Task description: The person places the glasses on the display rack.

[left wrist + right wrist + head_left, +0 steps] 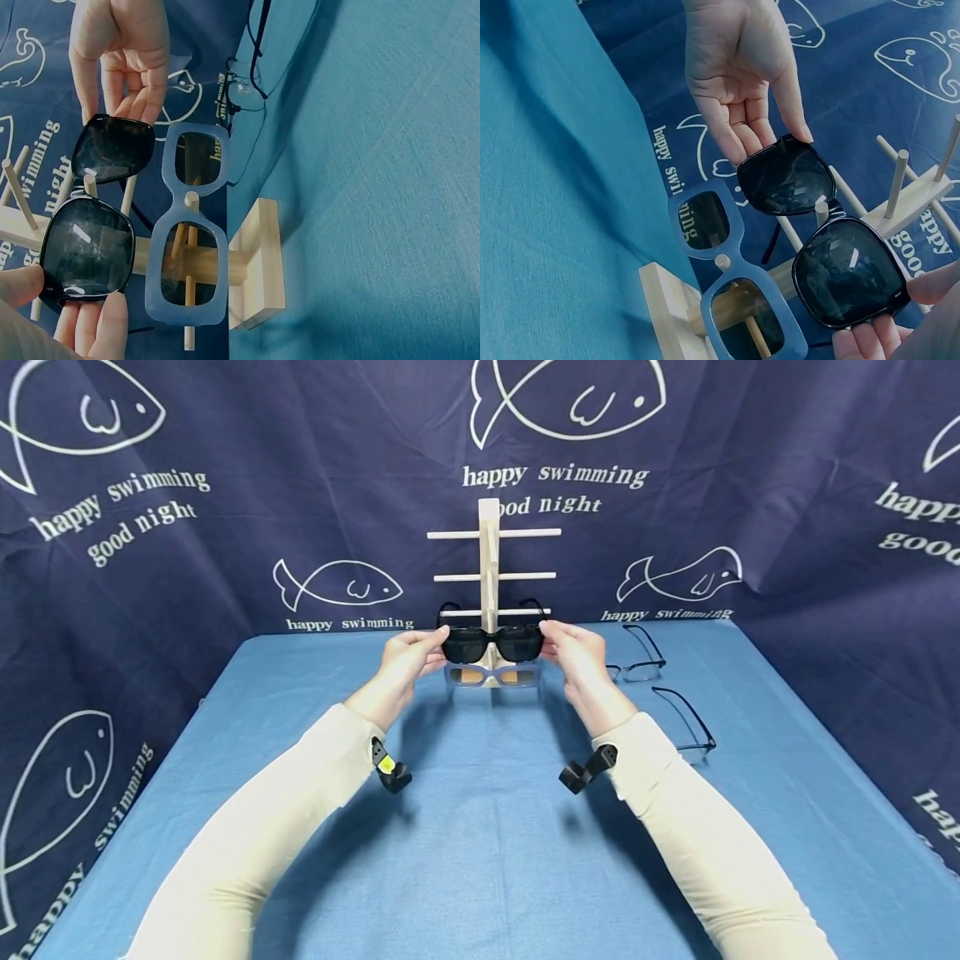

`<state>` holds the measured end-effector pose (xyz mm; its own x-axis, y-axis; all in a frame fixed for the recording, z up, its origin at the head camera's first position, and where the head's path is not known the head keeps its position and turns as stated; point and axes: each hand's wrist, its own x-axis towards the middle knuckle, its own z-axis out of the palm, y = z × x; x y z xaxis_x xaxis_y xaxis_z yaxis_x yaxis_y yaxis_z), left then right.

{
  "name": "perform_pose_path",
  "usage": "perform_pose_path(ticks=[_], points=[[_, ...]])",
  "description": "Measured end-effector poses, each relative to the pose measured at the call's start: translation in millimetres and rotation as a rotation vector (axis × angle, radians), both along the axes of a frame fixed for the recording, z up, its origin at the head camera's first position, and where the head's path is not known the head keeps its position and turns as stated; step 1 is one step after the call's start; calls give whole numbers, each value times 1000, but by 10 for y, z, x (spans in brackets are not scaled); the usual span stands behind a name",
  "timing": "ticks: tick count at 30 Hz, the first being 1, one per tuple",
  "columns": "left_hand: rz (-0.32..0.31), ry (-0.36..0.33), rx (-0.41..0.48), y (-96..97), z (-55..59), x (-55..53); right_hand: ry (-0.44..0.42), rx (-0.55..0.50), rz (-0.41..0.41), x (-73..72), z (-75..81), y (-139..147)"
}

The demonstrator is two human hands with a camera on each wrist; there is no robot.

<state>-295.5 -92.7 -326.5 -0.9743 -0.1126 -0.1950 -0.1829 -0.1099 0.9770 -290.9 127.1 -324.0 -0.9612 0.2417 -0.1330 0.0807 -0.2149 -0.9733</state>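
Note:
Black sunglasses with dark lenses are held at both ends, in front of a wooden glasses rack. My left hand pinches the left end of the frame between thumb and fingers. At the other end, my right hand pinches the frame in the same way. In the left wrist view a peg tip shows at the bridge of the black sunglasses. Just below them, blue-framed sunglasses hang on the rack's lowest pegs, their temples mostly hidden.
Two pairs of thin dark-framed eyeglasses lie on the blue cloth at right: one pair farther back, another nearer, partly hidden by my right sleeve. Bare upper pegs jut sideways from the rack. A navy fish-print curtain stands behind.

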Motion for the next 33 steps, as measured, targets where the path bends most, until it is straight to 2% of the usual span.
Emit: perform_pose_path(ticks=[12, 22, 33], points=[[-8, -9, -3, -11, -12, -18, -8, 6, 2, -12, -15, 3], [-17, 10, -48, 0, -33, 48, -7, -12, -18, 15, -28, 16], [-26, 24, -19, -14, -92, 148, -27, 21, -27, 43, -19, 56]])
